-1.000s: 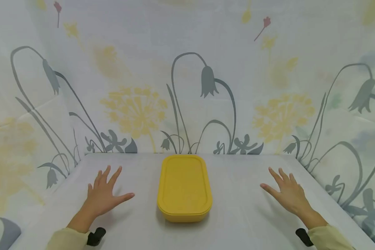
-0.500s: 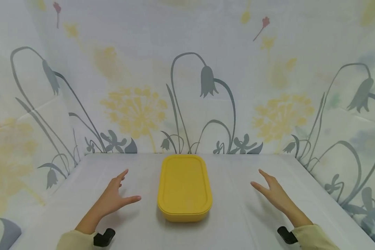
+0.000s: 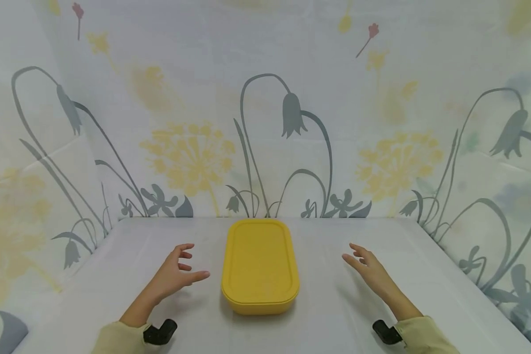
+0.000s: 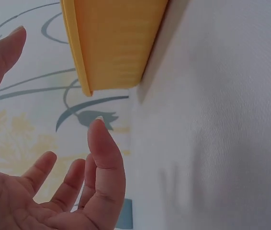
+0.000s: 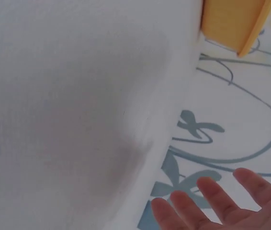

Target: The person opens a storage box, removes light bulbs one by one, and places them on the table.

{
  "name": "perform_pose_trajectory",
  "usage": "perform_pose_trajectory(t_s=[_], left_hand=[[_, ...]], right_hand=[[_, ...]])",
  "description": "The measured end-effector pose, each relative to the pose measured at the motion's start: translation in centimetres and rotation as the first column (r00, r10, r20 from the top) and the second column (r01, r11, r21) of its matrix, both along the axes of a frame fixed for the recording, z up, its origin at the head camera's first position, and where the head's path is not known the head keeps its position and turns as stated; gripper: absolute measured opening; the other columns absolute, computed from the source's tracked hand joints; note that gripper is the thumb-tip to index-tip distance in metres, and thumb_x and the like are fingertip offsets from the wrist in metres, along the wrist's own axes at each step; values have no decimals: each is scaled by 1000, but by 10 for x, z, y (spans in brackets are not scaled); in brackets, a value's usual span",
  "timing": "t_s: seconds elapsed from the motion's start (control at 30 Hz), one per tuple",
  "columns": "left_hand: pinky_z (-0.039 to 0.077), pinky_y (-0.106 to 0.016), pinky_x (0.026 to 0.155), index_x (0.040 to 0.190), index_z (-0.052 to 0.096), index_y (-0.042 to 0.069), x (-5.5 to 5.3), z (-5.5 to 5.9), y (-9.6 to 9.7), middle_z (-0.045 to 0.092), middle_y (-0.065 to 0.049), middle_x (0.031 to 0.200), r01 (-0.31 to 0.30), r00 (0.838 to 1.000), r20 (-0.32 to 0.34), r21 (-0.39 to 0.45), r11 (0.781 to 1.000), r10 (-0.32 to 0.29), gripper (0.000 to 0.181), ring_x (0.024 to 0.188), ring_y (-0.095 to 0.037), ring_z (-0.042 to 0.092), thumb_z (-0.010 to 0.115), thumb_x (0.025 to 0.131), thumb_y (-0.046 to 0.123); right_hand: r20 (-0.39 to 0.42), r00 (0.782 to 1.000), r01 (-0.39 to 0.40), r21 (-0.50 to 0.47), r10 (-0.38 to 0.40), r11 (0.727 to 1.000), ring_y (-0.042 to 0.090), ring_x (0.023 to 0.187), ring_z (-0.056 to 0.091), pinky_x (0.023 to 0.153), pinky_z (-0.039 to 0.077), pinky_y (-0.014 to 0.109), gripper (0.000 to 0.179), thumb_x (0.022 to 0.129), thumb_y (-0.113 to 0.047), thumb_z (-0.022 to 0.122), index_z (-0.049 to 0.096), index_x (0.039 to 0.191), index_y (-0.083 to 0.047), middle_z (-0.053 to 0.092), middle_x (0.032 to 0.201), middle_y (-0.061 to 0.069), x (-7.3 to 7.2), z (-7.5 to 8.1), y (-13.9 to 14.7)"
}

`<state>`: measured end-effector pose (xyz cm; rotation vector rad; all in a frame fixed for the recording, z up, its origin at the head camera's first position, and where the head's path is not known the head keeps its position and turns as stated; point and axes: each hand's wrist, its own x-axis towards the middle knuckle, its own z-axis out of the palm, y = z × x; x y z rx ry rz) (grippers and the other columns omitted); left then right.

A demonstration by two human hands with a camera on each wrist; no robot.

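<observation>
Both hands have come inward from the sides, while the yellow box (image 3: 261, 265) stays in place at the middle of the counter (image 3: 323, 329). The left hand (image 3: 172, 276) is held with its thumb stretched toward the box and its fingers loosely bent; it has hold of nothing, and a narrow strip of counter separates its thumb tip from the box's left side. The right hand (image 3: 368, 269) is likewise relaxed and holds nothing, its fingers slightly bent, with a wider strip between it and the box. The far end of the box lies near the counter's back edge, where the flower-printed cloth (image 3: 265, 49) rises.

The box looks like smooth, matt plastic: a long rectangle with rounded corners, a flat top with a bordering line, and an overhanging rim above sides that taper downward. The counter is white, with a fine texture in the left wrist view, where blurred finger shadows (image 4: 183, 187) fall.

The box's inside is hidden, and both wrist views cut the box off. The right thumb is outside the right wrist view, and some right fingers overlap in the head view.
</observation>
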<state>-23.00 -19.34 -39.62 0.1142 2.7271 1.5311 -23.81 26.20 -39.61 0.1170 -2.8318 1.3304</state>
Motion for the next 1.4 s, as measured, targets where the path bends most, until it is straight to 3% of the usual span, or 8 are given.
perform_pose_trajectory(t_s=[0.27,0.73,1.03,1.4], left_hand=[[55,-35,69,137,33,2,-3,-4,14,42,-23,124,-22,997,73,134,991,12,83,98,-29,53,81,73,24],[56,-36,62,129,47,-3,-8,-8,40,55,-15,105,-25,995,100,189,982,6,71,84,-22,61,81,73,24],[56,-36,62,125,53,-3,-9,-10,49,58,-12,99,-4,991,130,247,969,-29,61,77,-21,63,79,75,23],[56,-34,60,124,55,0,-10,-8,56,56,-12,97,-39,988,151,267,963,-2,57,70,-21,64,78,75,18]], right_hand=[[8,1000,18,-99,-17,995,36,110,47,89,43,47,60,94,-38,51,38,136,2,45,123,24,-6,-5,-14],[73,997,28,-252,-10,967,30,95,53,75,50,30,52,92,-32,58,49,128,3,53,108,15,-12,-8,-45],[88,996,13,-321,16,947,28,88,54,74,51,30,49,91,-29,60,52,124,6,57,110,18,-14,-11,-62],[81,995,-25,-405,63,914,20,80,55,74,52,30,42,90,-23,62,56,119,6,61,102,14,-19,-15,-79]])
